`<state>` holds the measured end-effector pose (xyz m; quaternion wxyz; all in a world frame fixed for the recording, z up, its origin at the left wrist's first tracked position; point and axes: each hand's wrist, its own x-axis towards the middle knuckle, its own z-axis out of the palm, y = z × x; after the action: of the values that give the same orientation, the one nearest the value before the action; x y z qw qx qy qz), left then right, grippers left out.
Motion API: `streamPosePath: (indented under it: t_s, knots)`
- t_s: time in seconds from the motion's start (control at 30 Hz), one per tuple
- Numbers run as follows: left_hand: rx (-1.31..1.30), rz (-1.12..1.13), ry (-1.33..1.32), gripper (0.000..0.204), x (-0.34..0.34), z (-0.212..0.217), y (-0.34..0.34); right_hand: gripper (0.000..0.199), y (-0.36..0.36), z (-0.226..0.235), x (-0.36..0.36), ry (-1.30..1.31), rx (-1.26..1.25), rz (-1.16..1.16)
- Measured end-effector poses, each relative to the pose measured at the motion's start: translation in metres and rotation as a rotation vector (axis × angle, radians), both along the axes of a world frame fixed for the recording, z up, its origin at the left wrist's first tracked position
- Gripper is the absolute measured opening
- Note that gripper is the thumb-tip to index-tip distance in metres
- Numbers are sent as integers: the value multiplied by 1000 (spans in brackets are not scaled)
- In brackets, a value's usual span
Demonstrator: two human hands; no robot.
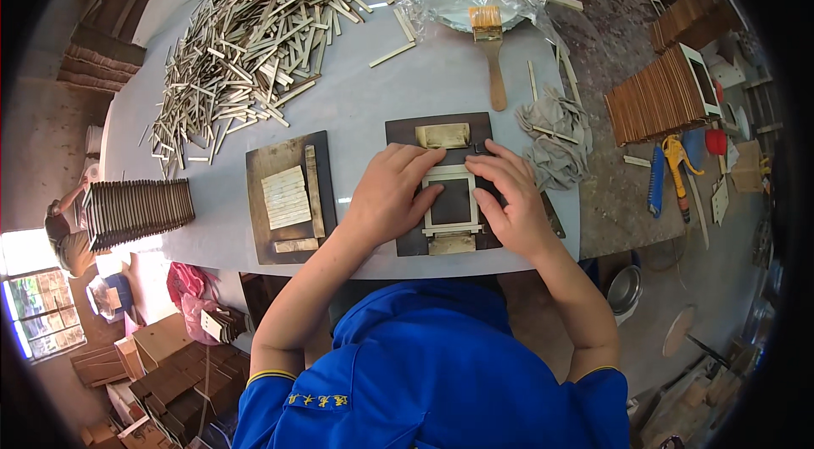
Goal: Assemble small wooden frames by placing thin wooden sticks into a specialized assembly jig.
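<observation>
A small rectangular frame of pale wooden strips [452, 228] lies on a dark jig board [402, 132] at the table's near edge. Worn wooden blocks [443, 136] are fixed above and below it. My left hand [383, 190] is closed at the frame's upper left, thumb against the side strip and fingers at the top corner. On the opposite side, my right hand [515, 205] bends its fingers over the top right corner, its thumb by the right strip. My fingers partly hide both upper corners. Left of my hands, a second board [270, 162] carries a row of pale short strips [286, 197].
A large heap of loose wooden strips [254, 33] covers the far left. Beyond the jig are a flat brush [494, 67], a plastic-covered bowl [449, 10] and a grey rag [555, 135]. Stacked frames [140, 213] stand left, brown panels [660, 101] right. Another person [66, 233] is far left.
</observation>
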<state>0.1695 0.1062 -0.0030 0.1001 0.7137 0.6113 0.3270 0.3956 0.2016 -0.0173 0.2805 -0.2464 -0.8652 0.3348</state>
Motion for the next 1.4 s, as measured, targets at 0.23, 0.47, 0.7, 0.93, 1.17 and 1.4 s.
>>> streamPosePath:
  t_s: [0.23, 0.47, 0.7, 0.93, 1.17, 1.4]
  knots:
    - [-28, -26, 9, 51, 1, 1, 7, 43, 3, -2, -10, -31, 35, 19]
    - [-118, 133, -4, 39, 4, 15, -2, 41, 4, -1, -14, -75, 34, 31]
    - [-430, 401, 124, 16, 27, 30, -18, 43, 2, -1, -13, -71, 10, 11]
    - [-407, 440, 206, 20, 34, 13, -15, 53, 1, -1, -12, -61, 5, 11]
    - [38, 458, 70, 22, 30, 11, -27, 60, 4, 0, -4, 153, -99, -42]
    - [239, 451, 127, 23, 14, 22, -30, 52, 14, 31, 17, 121, 75, -179]
